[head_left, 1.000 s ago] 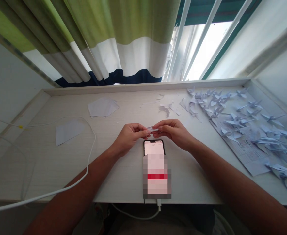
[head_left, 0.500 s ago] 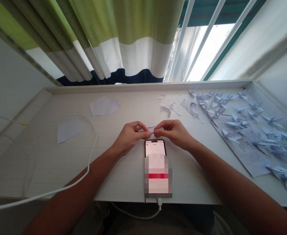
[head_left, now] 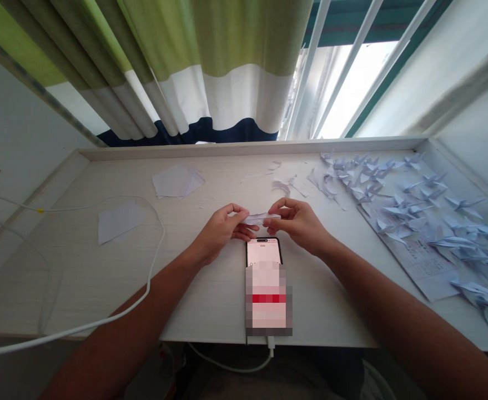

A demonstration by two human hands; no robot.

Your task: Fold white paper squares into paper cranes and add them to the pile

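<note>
A narrow piece of folded white paper point(head_left: 257, 219) stretches between my two hands, just beyond the top of a phone point(head_left: 264, 254). My left hand point(head_left: 222, 228) pinches its left end between thumb and forefinger, with the other fingers curled below. At the right end, my right hand point(head_left: 296, 220) grips the paper between thumb and fingers. The phone lies face up with its screen lit, and part of it is blurred out.
Several folded paper cranes point(head_left: 402, 208) cover the right side of the white desk point(head_left: 202, 300), some on a printed sheet point(head_left: 429, 275). Loose paper sheets point(head_left: 179, 180) lie at the left, paper scraps point(head_left: 283, 186) at the back. A white cable point(head_left: 160, 244) loops over my left forearm.
My hands have moved slightly apart, and more of the folded paper shows between them. The fingertips no longer meet at the middle of the paper.
</note>
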